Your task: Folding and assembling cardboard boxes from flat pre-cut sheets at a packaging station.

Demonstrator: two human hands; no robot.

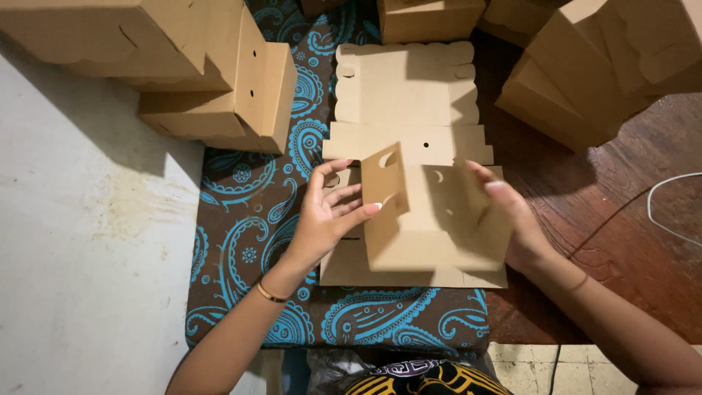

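A dark wooden tabletop [629,219] carries a brown and blue paisley cloth [248,212], ringed by folded cardboard boxes [219,80]. On the cloth lies a flat cardboard sheet [409,95]. The left hand [329,216] pinches an upright flap; the right hand [512,216] closes its grip on the opposite side.

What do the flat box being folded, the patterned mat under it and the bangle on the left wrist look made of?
Flat box: plain brown cardboard, matte, with creased folds and punched holes. Patterned mat: probably woven cloth, brown with blue paisley print. Bangle: thin gold-coloured band, likely metal.
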